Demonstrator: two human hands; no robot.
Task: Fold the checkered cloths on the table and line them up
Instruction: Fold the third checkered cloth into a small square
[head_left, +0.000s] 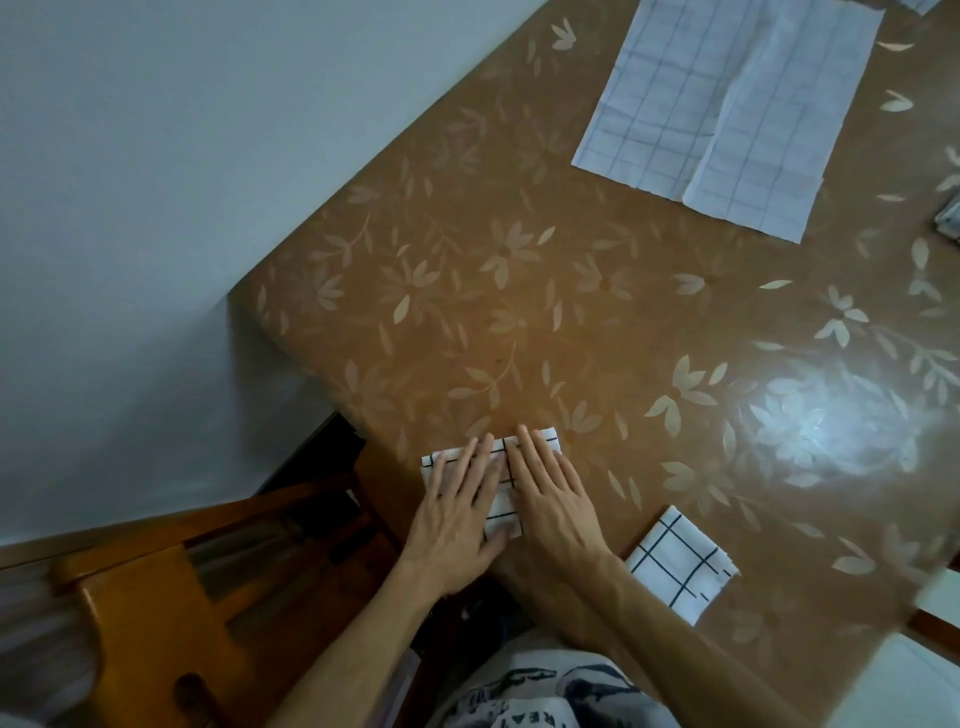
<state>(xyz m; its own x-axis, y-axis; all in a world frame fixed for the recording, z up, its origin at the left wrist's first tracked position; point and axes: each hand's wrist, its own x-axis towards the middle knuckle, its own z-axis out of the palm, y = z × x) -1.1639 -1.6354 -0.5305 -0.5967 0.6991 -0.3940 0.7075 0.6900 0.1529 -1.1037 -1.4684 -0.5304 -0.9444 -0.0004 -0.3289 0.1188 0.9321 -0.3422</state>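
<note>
The left hand (457, 514) and right hand (550, 499) lie flat, fingers straight, pressing the folded checkered cloth (506, 512) near the surface's (571, 312) near-left corner. The cloth looks thin, limp and light, and probably springs open, so pinch all layers at a folded edge.

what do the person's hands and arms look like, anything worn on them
No gloves on the left hand or right hand, and no ring, watch or bracelet shows. Both forearms are bare, with no sleeve in view. The top is light with dark print.
</note>
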